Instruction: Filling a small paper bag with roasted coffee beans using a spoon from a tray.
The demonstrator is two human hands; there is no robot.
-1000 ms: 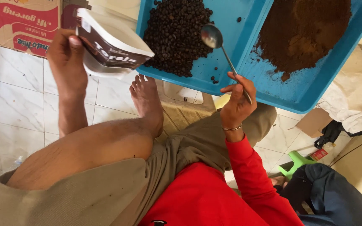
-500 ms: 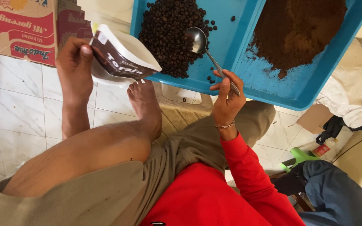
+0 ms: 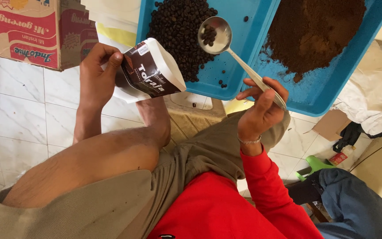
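My left hand (image 3: pixel 96 73) grips a brown and white pouch (image 3: pixel 149 73), tilted with its open mouth toward the trays. My right hand (image 3: pixel 259 110) holds the handle of a metal spoon (image 3: pixel 217 37). Its bowl carries a few coffee beans and hovers over the right edge of the bean pile (image 3: pixel 180 31). The beans lie in a blue tray (image 3: pixel 235 77). A second blue tray (image 3: pixel 328 84) to the right holds ground coffee (image 3: pixel 315 31). My bare foot sits under the pouch, partly hidden by it.
A cardboard box (image 3: pixel 32 31) stands at the upper left on the white tiled floor (image 3: pixel 18 124). A crumpled white sack (image 3: pixel 372 102) lies at the right. A few loose beans dot the tray. Another person's blue-trousered leg (image 3: pixel 354 203) is at the lower right.
The spoon has lifted from the tray and swung left with a few beans in it. The left hand has brought the pouch right and lower, closer to the spoon.
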